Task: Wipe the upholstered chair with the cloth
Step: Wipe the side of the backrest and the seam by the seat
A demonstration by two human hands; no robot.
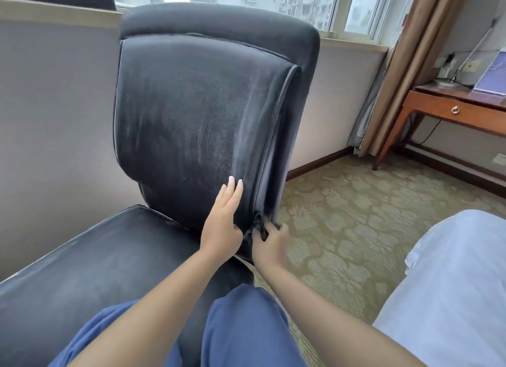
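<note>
A dark grey upholstered chair [197, 106] fills the middle of the head view, its tall backrest facing me and its seat [90, 257] reaching toward the lower left. My left hand [223, 218] lies flat with straight fingers on the lower right of the backrest. My right hand [269, 243] grips a bunched dark cloth [258, 227] against the backrest's lower right edge, down by the side seam. Most of the cloth is hidden in my fingers.
A wall and window sill [353, 44] stand right behind the chair. Patterned carpet [356, 216] spreads to the right. A wooden desk [451, 112] and curtain [410, 65] stand at the far right. A white bed corner [451, 284] lies at lower right. My blue-trousered knees [246, 325] are below.
</note>
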